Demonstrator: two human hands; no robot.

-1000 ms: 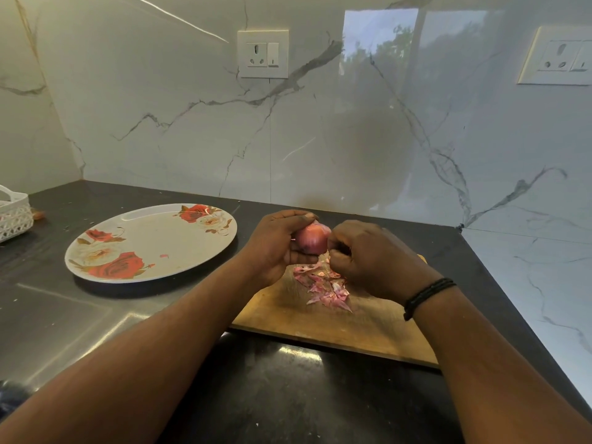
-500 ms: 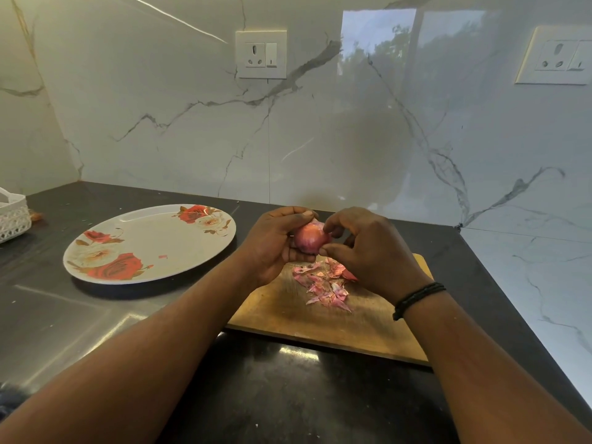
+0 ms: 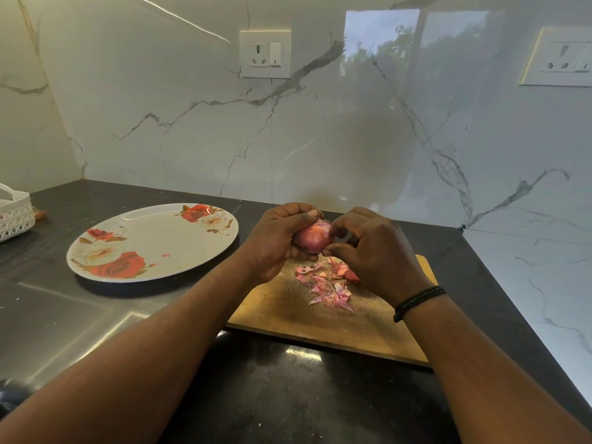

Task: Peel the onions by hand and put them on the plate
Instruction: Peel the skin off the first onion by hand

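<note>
At the far left edge a white basket (image 3: 14,214) sits on the dark worktop (image 3: 96,315); right of it the plate (image 3: 153,245) holds no onion, only a small pink scrap. Further right, the left hand (image 3: 275,240) cups the onion (image 3: 312,240) above the far edge of the board (image 3: 320,328), fingers curled round it. The right hand (image 3: 371,251) pinches at the onion's right side, thumb and forefinger on the skin. To peel cleanly, I judge the left should grip firmly and turn the onion while the right pulls thin strips downward, letting them fall on the peels (image 3: 326,286) below.
</note>
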